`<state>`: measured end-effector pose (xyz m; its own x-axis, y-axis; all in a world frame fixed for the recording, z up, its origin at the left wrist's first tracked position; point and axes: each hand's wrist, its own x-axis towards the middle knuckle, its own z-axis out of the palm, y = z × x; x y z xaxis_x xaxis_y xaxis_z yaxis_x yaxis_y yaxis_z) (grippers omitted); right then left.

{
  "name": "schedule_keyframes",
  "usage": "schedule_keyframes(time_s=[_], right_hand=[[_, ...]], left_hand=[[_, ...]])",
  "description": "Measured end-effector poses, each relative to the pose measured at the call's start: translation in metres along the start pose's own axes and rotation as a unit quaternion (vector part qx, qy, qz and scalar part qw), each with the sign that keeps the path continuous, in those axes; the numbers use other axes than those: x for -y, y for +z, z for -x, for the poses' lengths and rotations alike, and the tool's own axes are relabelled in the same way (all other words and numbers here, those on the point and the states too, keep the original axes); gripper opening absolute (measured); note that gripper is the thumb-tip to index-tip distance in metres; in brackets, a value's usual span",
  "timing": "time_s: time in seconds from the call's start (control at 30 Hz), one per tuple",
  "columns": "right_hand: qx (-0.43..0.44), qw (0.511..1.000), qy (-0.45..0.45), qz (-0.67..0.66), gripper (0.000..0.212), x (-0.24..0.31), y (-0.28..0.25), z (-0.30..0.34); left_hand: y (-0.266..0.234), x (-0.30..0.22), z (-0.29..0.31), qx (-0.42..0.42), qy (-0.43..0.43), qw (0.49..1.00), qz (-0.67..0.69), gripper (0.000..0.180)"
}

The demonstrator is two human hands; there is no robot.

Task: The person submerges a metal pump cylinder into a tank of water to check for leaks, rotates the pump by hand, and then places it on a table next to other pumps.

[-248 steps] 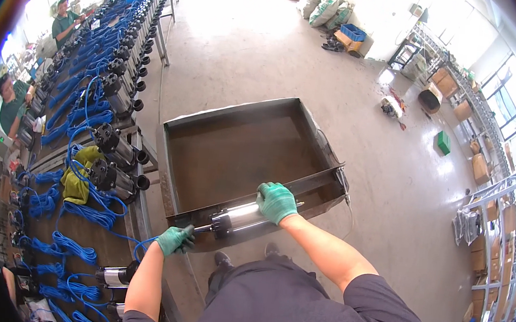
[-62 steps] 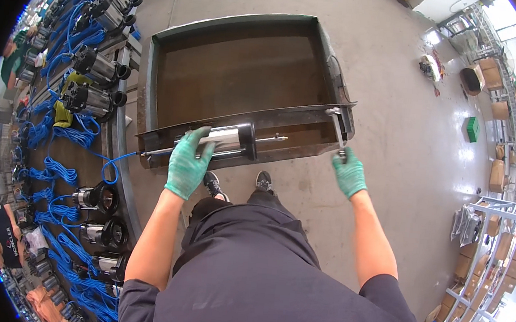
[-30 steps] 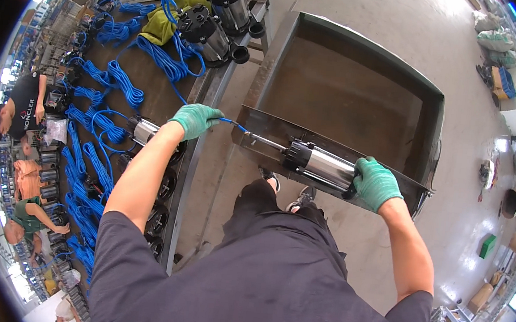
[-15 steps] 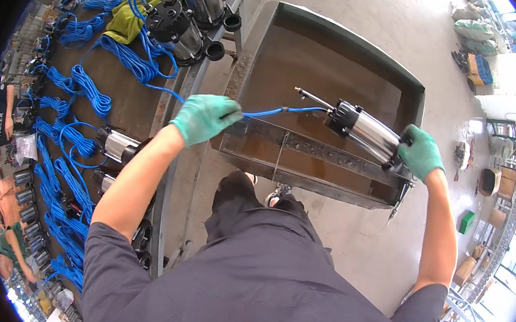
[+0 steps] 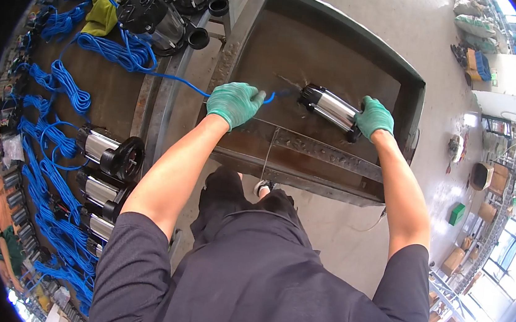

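Both my hands wear green gloves. My right hand grips the base end of a cylindrical submersible pump with a shiny metal body and black ends. It lies tilted in a metal tank of brownish water, its cable end dipping under the surface. My left hand is closed around the pump's blue cable, over the tank's left part. Between that hand and the pump, part of the cable is under water. The thin rod on the pump's cable end is hidden.
A workbench on the left bears more pumps, coiled blue cables and a yellow-green cloth. A metal bar crosses the tank's near side. Other people stand at far left. A green box sits on the floor at right.
The pump has gone down and leftward from above the tank into the water, its rod now out of sight. My left hand has moved right with the cable.
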<state>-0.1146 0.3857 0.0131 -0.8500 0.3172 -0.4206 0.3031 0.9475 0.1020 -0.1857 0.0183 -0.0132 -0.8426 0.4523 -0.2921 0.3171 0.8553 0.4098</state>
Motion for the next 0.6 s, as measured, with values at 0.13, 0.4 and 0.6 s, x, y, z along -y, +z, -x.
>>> schedule_keyframes(time_s=[0.13, 0.4, 0.6], right_hand=[[-0.026, 0.999, -0.007, -0.019, 0.036, 0.005, 0.026, -0.020], [-0.061, 0.996, -0.036, -0.050, 0.037, 0.014, 0.047, -0.045], [-0.083, 0.994, -0.036, -0.068, 0.037, 0.012, 0.063, -0.049]], left_hand=[[-0.001, -0.005, -0.004, 0.058, -0.047, 0.997, -0.018, 0.043], [-0.002, -0.010, -0.007, 0.069, -0.074, 0.994, -0.036, 0.042], [0.000, -0.014, -0.012, 0.080, -0.094, 0.991, -0.049, 0.041]])
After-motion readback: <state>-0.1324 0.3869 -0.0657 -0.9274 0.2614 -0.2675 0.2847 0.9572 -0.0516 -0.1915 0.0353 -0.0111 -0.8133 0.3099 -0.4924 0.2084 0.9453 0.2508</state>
